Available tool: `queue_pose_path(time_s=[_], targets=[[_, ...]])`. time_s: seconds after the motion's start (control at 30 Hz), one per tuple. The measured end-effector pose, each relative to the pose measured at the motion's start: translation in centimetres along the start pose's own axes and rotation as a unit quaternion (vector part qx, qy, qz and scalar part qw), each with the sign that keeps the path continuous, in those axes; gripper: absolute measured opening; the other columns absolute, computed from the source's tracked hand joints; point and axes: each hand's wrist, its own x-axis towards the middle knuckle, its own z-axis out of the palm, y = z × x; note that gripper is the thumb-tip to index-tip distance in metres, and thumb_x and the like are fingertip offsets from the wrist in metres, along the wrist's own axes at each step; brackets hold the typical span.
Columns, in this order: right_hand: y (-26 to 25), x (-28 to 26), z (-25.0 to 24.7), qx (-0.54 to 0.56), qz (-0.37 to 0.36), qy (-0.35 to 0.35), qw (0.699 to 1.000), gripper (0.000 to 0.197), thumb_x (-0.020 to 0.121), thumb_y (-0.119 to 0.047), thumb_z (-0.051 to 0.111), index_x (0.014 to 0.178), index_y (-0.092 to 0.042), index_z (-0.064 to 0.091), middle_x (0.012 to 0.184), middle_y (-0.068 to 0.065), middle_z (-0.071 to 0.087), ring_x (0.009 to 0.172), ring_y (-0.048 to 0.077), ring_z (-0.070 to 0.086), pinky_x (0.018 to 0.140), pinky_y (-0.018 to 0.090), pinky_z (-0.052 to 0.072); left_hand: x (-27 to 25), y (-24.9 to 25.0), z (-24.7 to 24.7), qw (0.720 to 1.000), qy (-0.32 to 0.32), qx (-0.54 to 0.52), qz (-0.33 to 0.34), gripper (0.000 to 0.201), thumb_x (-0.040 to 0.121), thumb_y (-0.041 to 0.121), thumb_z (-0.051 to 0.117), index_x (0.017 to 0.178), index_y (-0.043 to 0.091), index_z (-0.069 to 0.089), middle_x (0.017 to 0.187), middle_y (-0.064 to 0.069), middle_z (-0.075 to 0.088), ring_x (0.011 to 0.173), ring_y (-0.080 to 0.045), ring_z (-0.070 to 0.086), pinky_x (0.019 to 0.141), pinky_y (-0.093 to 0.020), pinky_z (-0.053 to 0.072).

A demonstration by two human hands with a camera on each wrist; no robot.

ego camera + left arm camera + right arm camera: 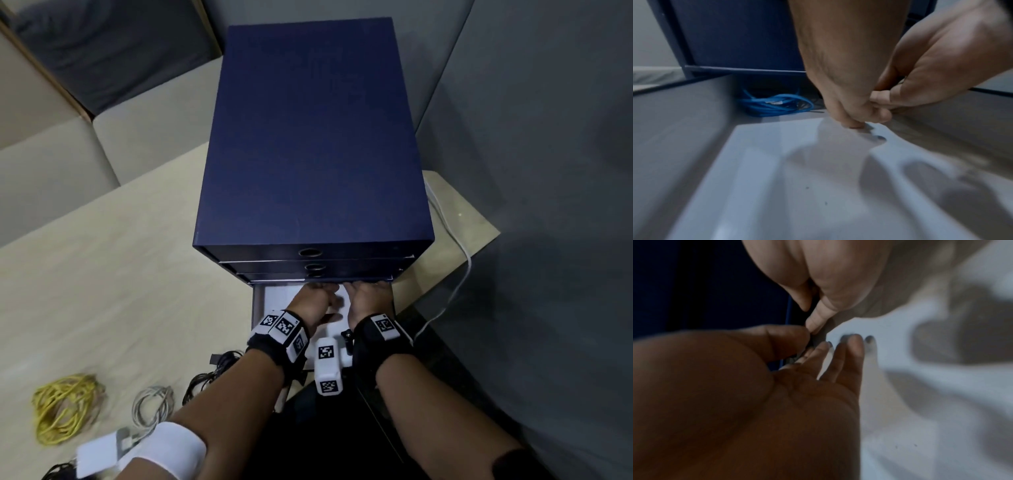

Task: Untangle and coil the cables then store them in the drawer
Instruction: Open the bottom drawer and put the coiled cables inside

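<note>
The navy drawer unit (313, 137) rises just beyond your hands, its lowest drawer (257, 308) pulled out towards you with both hands reaching inside. The pale wooden table (113, 246) spreads out to the left of your left hand (313, 303) and carries the unit; grey partition panels (534, 137) stand beyond and to the right of your right hand (368, 301).

From the head view your fingers vanish under the drawer above. Only the left wrist view shows a blue cable (774, 105), coiled, at the back of the drawer beyond your left fingertips (852, 125), which touch the white drawer floor. In that view your hands meet, fingers curled as if pinching something thin; what it is cannot be told. The right wrist view is blurred: your right fingers (855, 350) lie straight on the floor while the thumb closes against the left hand.

On the table behind your left forearm lie a yellow cable (65, 407), a grey cable (152, 406) and black cables (212, 373). A white cord (455, 240) trails off to the right of your right hand.
</note>
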Motion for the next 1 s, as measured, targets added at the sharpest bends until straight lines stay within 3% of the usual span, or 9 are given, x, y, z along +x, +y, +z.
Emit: queue_pose_path(time_s=[0.1,0.2,0.4,0.5,0.6,0.67,0.77,0.87,1.0], targets=[[-0.1,0.5,-0.4,-0.027,0.008,-0.007,1.000,0.015,0.092,0.006,0.055,0.096,-0.007,0.050,0.081,0.003,0.054,0.066,0.010,0.054,0.049,0.012,0.050,0.1,0.2,-0.2,0.999,-0.043,0.008,-0.015,0.052,0.077,-0.016,0.045,0.121,0.007,0.059,0.114,-0.001,0.059,0.098,-0.017,0.061,0.078,-0.034,0.058],[-0.3,0.7,-0.7,-0.033,0.013,-0.023,0.999,0.027,0.093,0.008,0.050,0.077,-0.014,0.047,0.081,0.004,0.055,0.069,0.013,0.056,0.056,0.019,0.052,0.2,0.1,-0.3,0.998,-0.057,0.020,-0.019,0.053,0.077,-0.011,0.045,0.123,0.010,0.060,0.109,-0.005,0.062,0.099,-0.016,0.059,0.086,-0.038,0.056],[0.6,0.2,-0.4,-0.006,0.024,0.022,0.999,0.020,0.093,0.001,0.053,0.108,-0.012,0.050,0.084,0.007,0.057,0.059,0.017,0.058,0.044,0.024,0.051,-1.6,0.6,-1.8,0.998,-0.050,0.034,-0.012,0.029,0.091,0.006,0.057,0.120,0.012,0.058,0.113,-0.008,0.065,0.100,-0.023,0.060,0.089,-0.044,0.056],[0.8,-0.5,-0.2,-0.053,0.042,0.014,0.998,0.009,0.094,-0.008,0.056,0.102,-0.009,0.058,0.078,0.005,0.057,0.058,0.018,0.056,0.046,0.025,0.047,-3.5,1.0,-4.1,0.997,-0.030,0.041,0.049,0.015,0.094,0.002,0.051,0.104,0.009,0.060,0.091,-0.006,0.066,0.077,-0.019,0.062,0.069,-0.033,0.059],[1.2,-2.2,0.2,-0.103,0.012,-0.006,0.995,0.009,0.092,-0.013,0.060,0.085,-0.014,0.055,0.068,0.006,0.053,0.053,0.019,0.051,0.045,0.023,0.041,-5.3,0.4,-8.4,0.991,0.020,0.091,0.094,0.018,0.093,0.000,0.049,0.085,0.011,0.060,0.083,-0.005,0.065,0.065,-0.014,0.057,0.052,-0.021,0.047],[1.8,-4.3,1.4,-0.148,-0.017,-0.044,0.988,0.017,0.089,-0.017,0.062,0.076,-0.018,0.051,0.061,0.004,0.050,0.049,0.019,0.048,0.046,0.023,0.035,-6.1,-0.6,-12.1,0.982,0.074,0.134,0.106,0.016,0.093,0.002,0.052,0.085,0.012,0.060,0.087,-0.008,0.066,0.066,-0.016,0.057,0.055,-0.024,0.045],[2.8,-7.8,3.4,-0.204,-0.040,-0.118,0.971,0.019,0.090,-0.015,0.061,0.073,-0.015,0.052,0.059,0.004,0.050,0.047,0.019,0.048,0.046,0.024,0.032,-6.7,-2.2,-16.4,0.955,0.137,0.244,0.095,0.022,0.089,0.005,0.058,0.110,0.009,0.063,0.096,-0.011,0.065,0.082,-0.026,0.061,0.068,-0.031,0.050],[4.8,-11.3,5.0,-0.268,-0.042,-0.183,0.945,0.017,0.093,-0.014,0.061,0.076,-0.010,0.057,0.061,0.007,0.054,0.048,0.019,0.050,0.048,0.026,0.034,-7.2,-3.8,-18.5,0.931,0.118,0.340,0.066,0.038,0.087,0.011,0.065,0.125,0.009,0.059,0.117,-0.011,0.064,0.106,-0.032,0.062,0.082,-0.032,0.050],[7.2,-14.2,5.7,-0.356,-0.042,-0.214,0.909,0.021,0.094,-0.017,0.061,0.075,-0.008,0.061,0.066,0.009,0.059,0.053,0.022,0.051,0.052,0.029,0.037,-7.2,-5.7,-18.8,0.899,0.082,0.428,0.046,0.052,0.083,0.023,0.073,0.130,0.012,0.056,0.123,-0.010,0.063,0.111,-0.024,0.059,0.092,-0.027,0.045]])
